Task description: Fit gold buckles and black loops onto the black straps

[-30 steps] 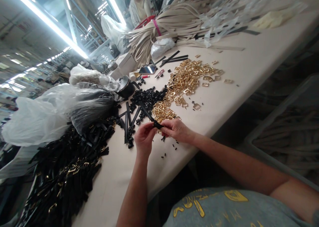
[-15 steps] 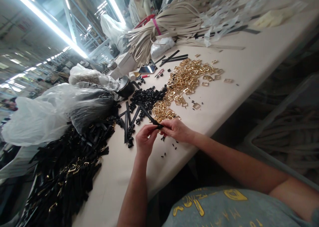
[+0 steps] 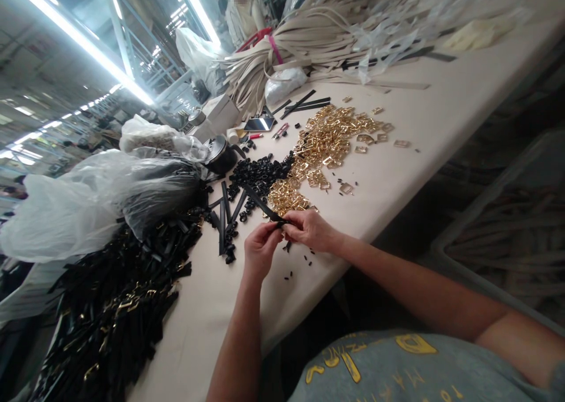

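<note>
A short black strap (image 3: 261, 202) slants up and left from between my fingers. My left hand (image 3: 259, 248) pinches its lower end from the left. My right hand (image 3: 311, 230) grips the same end from the right, with the fingertips of both hands almost meeting. Whatever else sits between the fingertips is too small and covered to make out. Just beyond the hands lies a heap of gold buckles (image 3: 324, 146), beside a pile of small black loops (image 3: 260, 172). More black straps (image 3: 222, 225) lie loose left of my hands.
Black straps with gold buckles (image 3: 128, 296) are heaped at the left edge under plastic bags (image 3: 79, 202). A lidded black pot (image 3: 220, 155), a phone (image 3: 259, 124) and a bundle of beige straps (image 3: 309, 37) stand or lie farther back. A person (image 3: 245, 16) is behind the table (image 3: 424, 113).
Both hands keep hold of the strap at nearly the same place. My left hand has turned and shifted slightly right. The view has moved a little.
</note>
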The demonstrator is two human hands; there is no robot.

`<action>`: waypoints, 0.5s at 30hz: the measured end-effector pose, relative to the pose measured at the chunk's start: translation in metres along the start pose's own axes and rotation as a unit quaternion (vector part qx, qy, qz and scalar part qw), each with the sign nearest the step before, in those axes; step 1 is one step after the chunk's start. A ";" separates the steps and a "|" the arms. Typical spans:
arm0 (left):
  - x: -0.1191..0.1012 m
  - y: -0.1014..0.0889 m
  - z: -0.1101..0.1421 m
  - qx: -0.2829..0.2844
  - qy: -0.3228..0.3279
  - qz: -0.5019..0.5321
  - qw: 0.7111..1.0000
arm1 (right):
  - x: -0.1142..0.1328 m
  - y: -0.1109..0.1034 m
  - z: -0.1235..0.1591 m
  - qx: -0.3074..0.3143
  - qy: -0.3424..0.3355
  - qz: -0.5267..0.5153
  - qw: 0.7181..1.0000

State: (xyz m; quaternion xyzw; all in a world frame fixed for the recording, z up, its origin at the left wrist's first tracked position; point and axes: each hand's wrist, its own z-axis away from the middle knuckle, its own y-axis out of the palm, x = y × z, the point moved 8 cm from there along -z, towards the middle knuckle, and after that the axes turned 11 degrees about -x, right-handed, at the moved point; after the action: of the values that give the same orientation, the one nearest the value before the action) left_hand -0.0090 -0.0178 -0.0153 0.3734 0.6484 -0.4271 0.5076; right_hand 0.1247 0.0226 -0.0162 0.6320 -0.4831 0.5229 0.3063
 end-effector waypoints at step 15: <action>0.025 -0.003 0.000 -0.065 -0.179 0.185 0.964 | 0.000 -0.001 -0.001 -0.004 -0.005 0.098 0.995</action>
State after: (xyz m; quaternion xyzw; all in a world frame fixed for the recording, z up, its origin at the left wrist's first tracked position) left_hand -0.0168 -0.0171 -0.0397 0.3700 0.4931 -0.3427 0.7089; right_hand 0.1258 0.0236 -0.0157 0.5831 -0.5462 0.5451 0.2541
